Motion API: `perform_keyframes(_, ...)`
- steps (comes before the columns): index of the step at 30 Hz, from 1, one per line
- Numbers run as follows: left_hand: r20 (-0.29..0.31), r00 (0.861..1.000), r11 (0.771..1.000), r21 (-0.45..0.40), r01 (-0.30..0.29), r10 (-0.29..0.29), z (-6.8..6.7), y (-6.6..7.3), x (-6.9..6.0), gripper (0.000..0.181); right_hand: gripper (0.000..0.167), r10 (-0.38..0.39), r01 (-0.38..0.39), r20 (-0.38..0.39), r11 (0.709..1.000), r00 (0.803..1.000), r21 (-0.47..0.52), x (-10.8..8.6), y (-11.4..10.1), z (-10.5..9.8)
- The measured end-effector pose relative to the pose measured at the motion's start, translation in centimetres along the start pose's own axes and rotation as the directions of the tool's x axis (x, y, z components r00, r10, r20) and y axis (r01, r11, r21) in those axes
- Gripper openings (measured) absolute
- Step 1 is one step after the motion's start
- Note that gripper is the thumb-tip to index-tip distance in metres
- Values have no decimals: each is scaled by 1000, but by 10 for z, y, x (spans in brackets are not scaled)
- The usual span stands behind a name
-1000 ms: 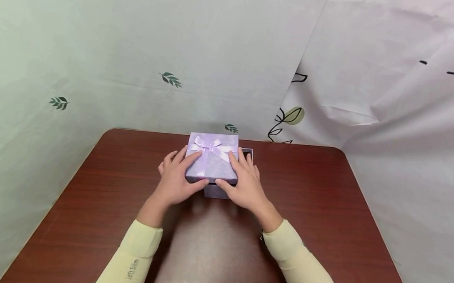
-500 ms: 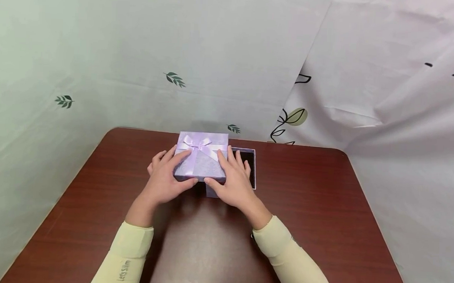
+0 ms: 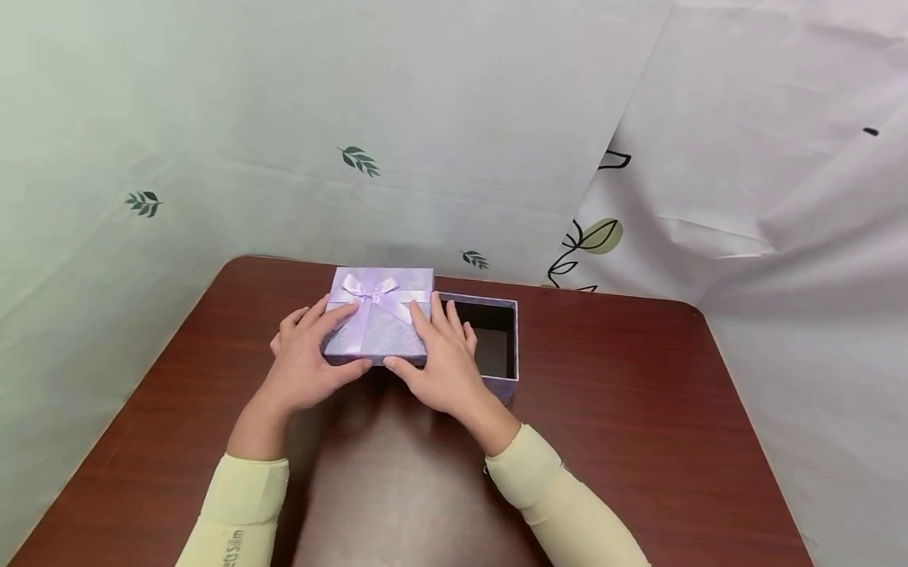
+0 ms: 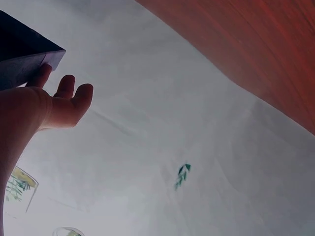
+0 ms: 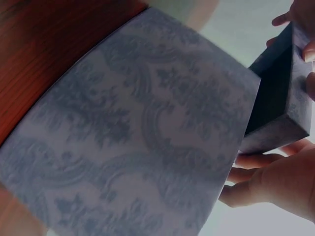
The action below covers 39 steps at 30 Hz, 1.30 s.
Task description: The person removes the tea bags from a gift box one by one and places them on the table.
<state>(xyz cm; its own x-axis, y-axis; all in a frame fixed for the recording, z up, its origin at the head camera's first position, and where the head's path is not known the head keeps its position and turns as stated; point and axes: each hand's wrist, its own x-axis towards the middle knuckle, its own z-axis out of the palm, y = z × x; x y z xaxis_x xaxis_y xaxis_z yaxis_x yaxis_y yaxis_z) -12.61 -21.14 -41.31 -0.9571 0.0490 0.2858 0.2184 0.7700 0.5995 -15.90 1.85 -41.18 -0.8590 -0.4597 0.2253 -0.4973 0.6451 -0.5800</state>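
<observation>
Both hands hold a purple gift box lid [image 3: 392, 336] with a satin bow on top. My left hand [image 3: 301, 366] grips its left side and front edge, and my right hand [image 3: 444, 362] its right side and front edge. The lid is raised, its dark hollow underside showing in the left wrist view. Right of it stands the open box base [image 3: 501, 389] on the table, partly hidden behind the lid and right hand. Dark inner walls and a greyish floor show inside. A patterned side of the box base [image 5: 133, 128] fills much of the right wrist view.
The reddish-brown wooden table [image 3: 614, 431] has rounded far corners. Behind it and at both sides hangs a pale cloth [image 3: 460, 108] with leaf prints, close to the table's far edge.
Both hands have carried the lid left, away from above the box base. More of the base's open inside has come into sight, and the base itself stays on the table.
</observation>
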Motion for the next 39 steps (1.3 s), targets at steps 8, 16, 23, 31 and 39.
perform_keyframes(8, -7, 999, 999, 13, 33, -33, -15, -10, -7, 80, 85, -20, 20, 23, 1000, 1000, 8, 10, -15, 8)
perform_keyframes(16, -2, 998, 998, 10, 70, -70, -24, -17, -8, 84, 86, -7, 7, 25, 1000, 1000, -14, 16, -26, 20)
perform_keyframes(23, 11, 994, 994, 26, 109, -109, -35, -23, -12, 87, 85, -4, 5, 48, 1000, 999, -13, 21, -36, 32)
perform_keyframes(31, 37, 990, 990, 48, 133, -135, -41, -30, -16, 90, 85, 46, -48, 100, 999, 994, 12, 23, -43, 45)
perform_keyframes(39, 97, 981, 984, 83, 159, -167, -33, -46, -14, 90, 85, 126, -116, 218, 992, 968, -58, 26, -40, 57)
